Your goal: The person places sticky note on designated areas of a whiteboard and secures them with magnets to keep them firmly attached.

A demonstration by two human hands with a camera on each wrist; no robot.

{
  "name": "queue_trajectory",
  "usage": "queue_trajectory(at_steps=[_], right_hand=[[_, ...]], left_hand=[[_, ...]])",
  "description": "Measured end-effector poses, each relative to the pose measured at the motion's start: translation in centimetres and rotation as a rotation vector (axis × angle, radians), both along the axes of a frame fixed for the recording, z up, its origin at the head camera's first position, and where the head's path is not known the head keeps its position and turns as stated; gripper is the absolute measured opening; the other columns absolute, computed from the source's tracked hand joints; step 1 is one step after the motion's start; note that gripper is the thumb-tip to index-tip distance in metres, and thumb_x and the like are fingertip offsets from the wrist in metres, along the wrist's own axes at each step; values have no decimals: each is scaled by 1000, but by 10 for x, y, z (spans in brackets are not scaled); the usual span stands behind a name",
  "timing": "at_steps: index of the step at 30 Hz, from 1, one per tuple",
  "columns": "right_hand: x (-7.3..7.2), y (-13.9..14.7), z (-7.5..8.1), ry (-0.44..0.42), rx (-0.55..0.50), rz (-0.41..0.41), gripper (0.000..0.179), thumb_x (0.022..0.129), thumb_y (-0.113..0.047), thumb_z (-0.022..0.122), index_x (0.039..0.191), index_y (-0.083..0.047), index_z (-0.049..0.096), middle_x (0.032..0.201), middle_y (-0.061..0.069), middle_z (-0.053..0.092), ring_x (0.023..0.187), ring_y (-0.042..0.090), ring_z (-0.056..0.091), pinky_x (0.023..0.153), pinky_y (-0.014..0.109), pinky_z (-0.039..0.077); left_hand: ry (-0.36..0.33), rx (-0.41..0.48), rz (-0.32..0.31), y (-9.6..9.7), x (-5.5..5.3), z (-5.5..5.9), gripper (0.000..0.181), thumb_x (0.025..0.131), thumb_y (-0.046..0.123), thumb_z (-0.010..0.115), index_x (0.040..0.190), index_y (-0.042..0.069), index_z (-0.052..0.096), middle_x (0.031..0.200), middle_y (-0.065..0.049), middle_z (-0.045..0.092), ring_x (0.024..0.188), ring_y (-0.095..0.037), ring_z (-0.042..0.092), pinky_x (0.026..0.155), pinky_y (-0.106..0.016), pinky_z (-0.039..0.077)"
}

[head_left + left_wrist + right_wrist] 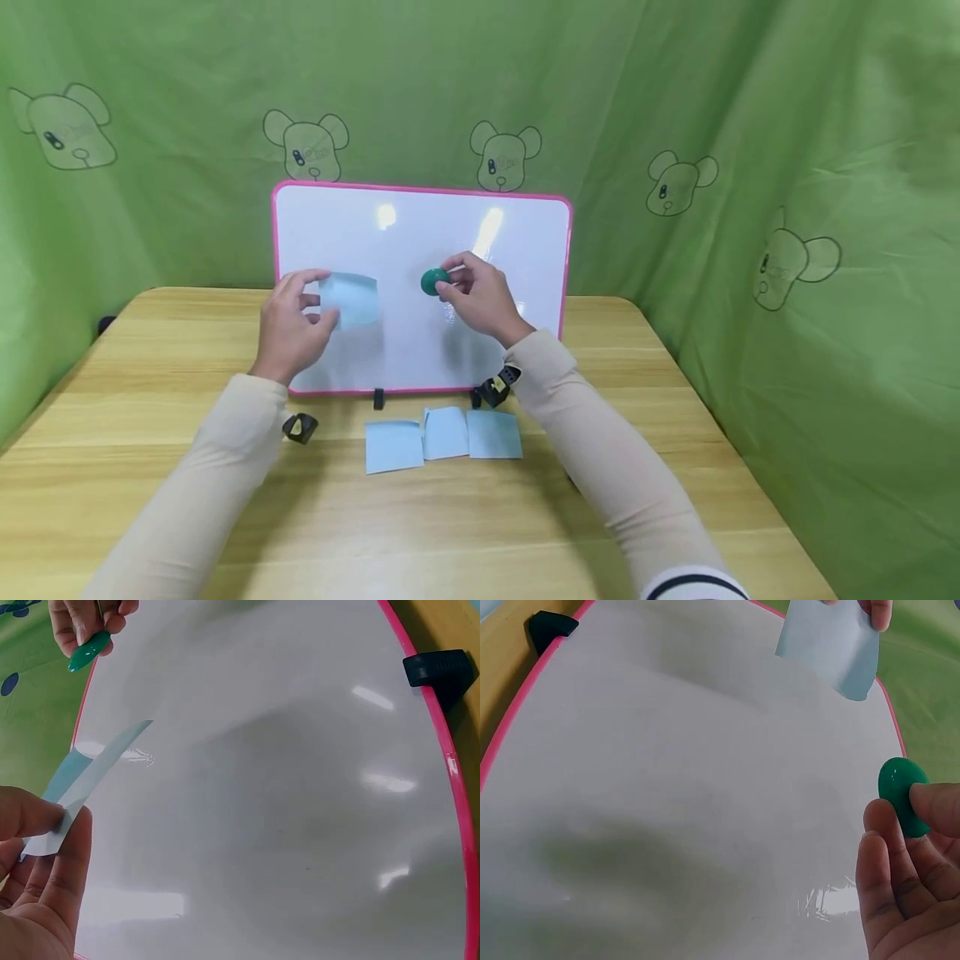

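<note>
A pale blue sticky note is pinched at its left edge between the thumb and fingers of my left hand. Its free side curls outward in the left wrist view. My right hand pinches a round green magnet by its edge, between thumb and fingertips. Both hands are in front of a whiteboard with a pink frame, the note to the left of the magnet. In the wrist views, note and magnet both appear held off the board's surface.
Three more blue sticky notes lie in a row on the wooden table, in front of the board. Black feet hold the board's lower edge. A green curtain with bear-head drawings hangs behind and to the sides.
</note>
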State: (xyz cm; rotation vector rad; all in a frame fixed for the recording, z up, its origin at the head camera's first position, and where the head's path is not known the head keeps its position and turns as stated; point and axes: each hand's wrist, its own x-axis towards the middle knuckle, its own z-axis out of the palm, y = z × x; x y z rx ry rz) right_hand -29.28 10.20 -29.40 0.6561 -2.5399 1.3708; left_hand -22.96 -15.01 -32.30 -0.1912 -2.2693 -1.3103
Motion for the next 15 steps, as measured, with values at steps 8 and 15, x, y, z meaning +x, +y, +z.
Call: queue_trajectory(at_steps=[8, 15], right_hand=[[-8, -8, 1, 3, -12, 7, 18, 92, -10, 65, 109, -6, 60, 96, 8, 71, 79, 17, 66, 67, 30, 52], [-11, -13, 4, 0, -11, -8, 17, 94, -11, 64, 110, -7, 60, 99, 8, 71, 82, 16, 66, 69, 31, 53]], left_hand=[[19, 5, 4, 2, -6, 3, 45, 83, -5, 65, 127, -3, 55, 123, -19, 52, 101, -36, 62, 81, -43, 57], [35, -2, 14, 3, -13, 5, 46, 84, -4, 65, 128, -1, 54, 124, -18, 52, 102, -34, 60, 83, -43, 56]])
